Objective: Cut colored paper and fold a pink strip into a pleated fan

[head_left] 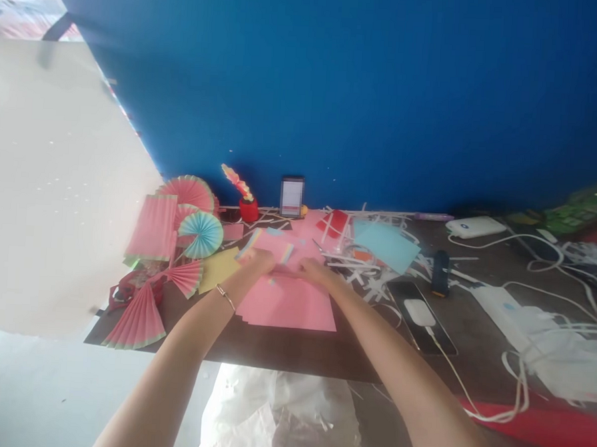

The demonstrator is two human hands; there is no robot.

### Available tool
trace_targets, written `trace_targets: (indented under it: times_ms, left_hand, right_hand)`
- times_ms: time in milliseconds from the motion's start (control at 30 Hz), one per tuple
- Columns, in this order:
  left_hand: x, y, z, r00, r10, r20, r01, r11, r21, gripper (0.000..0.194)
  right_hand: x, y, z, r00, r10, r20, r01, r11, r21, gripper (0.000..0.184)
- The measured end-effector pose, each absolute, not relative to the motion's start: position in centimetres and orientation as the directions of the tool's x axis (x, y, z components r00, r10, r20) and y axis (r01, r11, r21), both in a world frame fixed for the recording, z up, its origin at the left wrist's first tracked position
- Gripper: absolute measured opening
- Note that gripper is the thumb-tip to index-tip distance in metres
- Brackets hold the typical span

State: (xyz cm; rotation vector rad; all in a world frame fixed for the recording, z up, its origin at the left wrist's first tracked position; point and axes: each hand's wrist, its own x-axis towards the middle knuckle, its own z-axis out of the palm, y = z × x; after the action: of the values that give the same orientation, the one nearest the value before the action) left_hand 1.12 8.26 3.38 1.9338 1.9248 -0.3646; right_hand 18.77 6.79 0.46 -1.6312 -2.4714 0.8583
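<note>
In the head view, my left hand (263,260) and my right hand (310,269) are close together over the middle of the table. Their fingers are closed on a folded pink paper (286,273) stretched between them, and its folds are blurred. Under it lies a stack of larger pink sheets (289,306). Just beyond my left hand is a pink piece with blue and yellow edging (276,244). A yellow sheet (219,270) lies left of my left hand, beneath my wrist side.
Pleated paper fans (200,234) crowd the table's left end. White paper strips (375,281) and a light blue sheet (387,245) lie right of the pink sheets. A phone (292,196) leans on the blue wall. Another phone (442,338), cables and a power strip (504,317) are at right.
</note>
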Motion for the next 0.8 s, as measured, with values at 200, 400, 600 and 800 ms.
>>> trace_targets:
  times_ms: [200, 400, 600, 800]
  left_hand:
    - [-0.3, 3.4, 4.0, 0.027, 0.962, -0.273, 0.999, -0.019, 0.033, 0.036]
    - [0.0, -1.0, -0.8, 0.553, 0.824, 0.123, 0.827, -0.561, 0.040, 0.041]
    - [-0.3, -1.5, -3.4, 0.583, 0.794, 0.173, 0.805, -0.593, 0.007, 0.056]
    - [0.0, -1.7, -3.0, 0.562, 0.809, 0.171, 0.818, -0.575, 0.029, 0.054]
  right_hand:
    - [19.1, 6.1, 0.2, -0.478, 0.858, -0.189, 0.783, 0.319, -0.533, 0.020]
    - [19.3, 6.3, -0.1, -0.490, 0.855, -0.172, 0.758, 0.320, -0.568, 0.024]
    - [19.6, 6.1, -0.4, -0.492, 0.865, -0.104, 0.749, 0.359, -0.557, 0.015]
    - [20.5, 4.7, -0.1, -0.485, 0.874, 0.036, 0.740, 0.432, -0.515, 0.017]
